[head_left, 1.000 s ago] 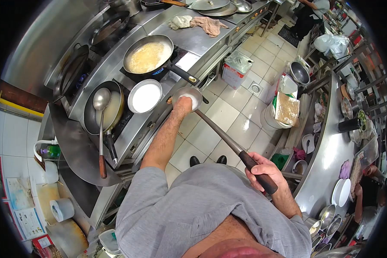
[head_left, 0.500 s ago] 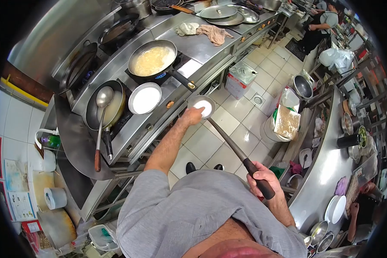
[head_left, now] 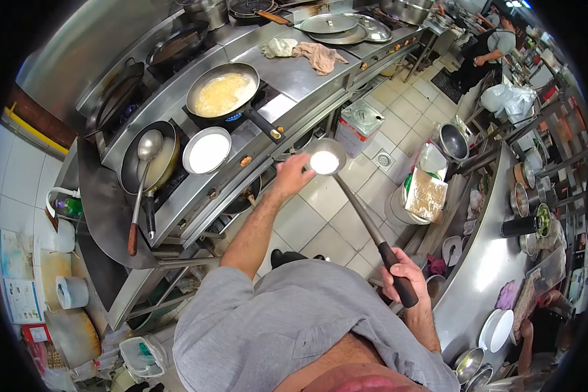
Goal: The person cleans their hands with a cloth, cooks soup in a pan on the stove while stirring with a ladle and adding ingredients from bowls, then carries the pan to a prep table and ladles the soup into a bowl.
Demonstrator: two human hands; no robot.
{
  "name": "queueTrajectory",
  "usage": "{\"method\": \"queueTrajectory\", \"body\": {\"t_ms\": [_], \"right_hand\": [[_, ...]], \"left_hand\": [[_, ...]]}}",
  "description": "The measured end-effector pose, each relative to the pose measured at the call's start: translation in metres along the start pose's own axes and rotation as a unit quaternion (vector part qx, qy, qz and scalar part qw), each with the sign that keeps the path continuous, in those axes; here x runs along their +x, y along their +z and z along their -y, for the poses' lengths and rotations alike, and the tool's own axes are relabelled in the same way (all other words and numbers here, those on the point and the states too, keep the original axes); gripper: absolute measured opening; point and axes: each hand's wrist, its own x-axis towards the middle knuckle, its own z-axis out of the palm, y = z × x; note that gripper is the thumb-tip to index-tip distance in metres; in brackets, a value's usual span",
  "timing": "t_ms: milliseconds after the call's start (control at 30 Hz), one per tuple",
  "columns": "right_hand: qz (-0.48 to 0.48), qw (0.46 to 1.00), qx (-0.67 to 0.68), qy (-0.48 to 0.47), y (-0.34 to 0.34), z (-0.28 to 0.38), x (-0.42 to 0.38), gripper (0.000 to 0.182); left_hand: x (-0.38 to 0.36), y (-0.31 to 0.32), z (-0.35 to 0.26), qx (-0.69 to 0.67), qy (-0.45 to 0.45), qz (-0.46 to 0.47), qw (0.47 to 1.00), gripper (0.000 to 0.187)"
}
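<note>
Your right hand point(head_left: 402, 277) is clenched around the dark grip of a long ladle point(head_left: 359, 209), and your left hand point(head_left: 293, 175) rests open-fingered against the rim of its bowl, out in front of you over the tiled floor point(head_left: 307, 222). Judge it stiff and front-heavy: a smooth steel bowl with something white in it, on a thin rod, so it will want to tip. Keep hold low on the grip, which looks less slippery than the metal. Beyond your left hand, a round white-filled dish point(head_left: 206, 149) and a frying pan point(head_left: 222, 95) sit on the steel cooker point(head_left: 294, 65).
</note>
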Motion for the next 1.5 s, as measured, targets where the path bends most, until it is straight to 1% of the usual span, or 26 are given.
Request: {"method": "queueTrajectory", "body": {"t_ms": [33, 100, 167, 233, 300, 333, 367, 433, 500, 567, 667, 767, 800, 933, 1000, 1033, 1100, 1167, 1267, 1300, 1367, 1400, 1433, 1467, 1500], "right_hand": [[-0.001, 1.0, -0.011, -0.013, 0.0, 0.004, 0.0, 0.04], [0.008, 0.999, -0.023, -0.03, 0.005, 0.014, 0.003, 0.043], [0.007, 0.998, -0.053, -0.044, 0.014, 0.027, 0.006, 0.045], [-0.009, 0.995, -0.087, -0.055, 0.024, 0.039, 0.013, 0.048], [0.011, 0.993, -0.097, -0.07, 0.036, 0.049, 0.027, 0.049], [0.018, 0.993, -0.091, -0.074, 0.04, 0.052, 0.036, 0.048], [0.029, 0.993, -0.09, -0.077, 0.045, 0.055, 0.045, 0.048], [0.055, 0.992, -0.087, -0.077, 0.059, 0.059, 0.067, 0.049], [0.07, 0.992, -0.083, -0.069, 0.072, 0.063, 0.093, 0.049], [0.081, 0.992, -0.075, -0.058, 0.083, 0.065, 0.121, 0.048], [0.141, 0.986, -0.075, -0.048, 0.101, 0.065, 0.167, 0.049], [0.144, 0.984, -0.102, -0.013, 0.123, 0.064, 0.207, 0.047], [0.146, 0.982, -0.121, -0.009, 0.128, 0.063, 0.22, 0.046], [0.154, 0.977, -0.145, 0.026, 0.147, 0.06, 0.264, 0.046], [0.13, 0.974, -0.177, 0.055, 0.156, 0.059, 0.284, 0.046], [0.133, 0.973, -0.18, 0.06, 0.159, 0.058, 0.295, 0.046], [0.11, 0.953, -0.275, 0.057, 0.165, 0.058, 0.314, 0.045], [0.113, 0.95, -0.286, 0.06, 0.174, 0.056, 0.329, 0.047], [0.09, 0.902, -0.422, 0.018, 0.168, 0.049, 0.349, 0.055], [0.078, 0.869, -0.489, -0.007, 0.169, 0.046, 0.348, 0.054], [0.064, 0.86, -0.505, -0.008, 0.174, 0.042, 0.337, 0.053], [0.085, 0.879, -0.469, 0.013, 0.179, 0.045, 0.33, 0.047], [0.086, 0.879, -0.469, 0.015, 0.186, 0.053, 0.326, 0.047], [0.08, 0.916, -0.388, 0.059, 0.192, 0.062, 0.326, 0.044], [0.073, 0.945, -0.303, 0.102, 0.195, 0.072, 0.328, 0.04]], "left_hand": [[-0.005, -0.009, 0.004, -0.009, 0.006, -0.061, 0.998, 0.048], [-0.014, -0.035, 0.019, -0.028, 0.006, -0.15, 0.988, 0.04], [-0.028, -0.068, 0.032, 0.018, -0.03, -0.218, 0.975, 0.037], [-0.036, -0.098, 0.06, 0.009, -0.061, -0.251, 0.966, 0.037], [-0.043, -0.123, 0.092, 0.033, -0.096, -0.288, 0.952, 0.037], [-0.047, -0.135, 0.103, 0.041, -0.123, -0.288, 0.949, 0.036], [-0.052, -0.143, 0.115, 0.043, -0.129, -0.295, 0.946, 0.036], [-0.053, -0.154, 0.143, 0.063, -0.222, -0.265, 0.936, 0.035], [-0.053, -0.158, 0.163, 0.079, -0.25, -0.234, 0.936, 0.035], [-0.051, -0.159, 0.177, 0.104, -0.265, -0.18, 0.942, 0.037], [-0.044, -0.153, 0.193, 0.098, -0.265, -0.128, 0.951, 0.045], [-0.041, -0.148, 0.192, 0.114, -0.257, -0.108, 0.954, 0.046], [-0.04, -0.152, 0.184, 0.114, -0.262, -0.084, 0.955, 0.046], [-0.042, -0.151, 0.171, 0.128, -0.271, -0.079, 0.951, 0.045], [-0.042, -0.152, 0.168, 0.126, -0.278, -0.082, 0.949, 0.045], [-0.042, -0.151, 0.166, 0.124, -0.281, -0.082, 0.948, 0.046], [-0.042, -0.147, 0.167, 0.118, -0.297, -0.089, 0.944, 0.047], [-0.043, -0.144, 0.169, 0.135, -0.286, -0.114, 0.942, 0.048], [-0.041, -0.142, 0.165, 0.144, -0.299, -0.124, 0.935, 0.048], [-0.04, -0.142, 0.165, 0.145, -0.301, -0.126, 0.934, 0.048], [-0.039, -0.138, 0.166, 0.141, -0.304, -0.138, 0.932, 0.047], [-0.038, -0.139, 0.163, 0.141, -0.307, -0.139, 0.931, 0.047], [-0.037, -0.142, 0.16, 0.126, -0.327, -0.12, 0.929, 0.048], [-0.036, -0.143, 0.157, 0.111, -0.345, -0.1, 0.926, 0.048], [-0.035, -0.143, 0.156, 0.111, -0.346, -0.098, 0.926, 0.048]]}}
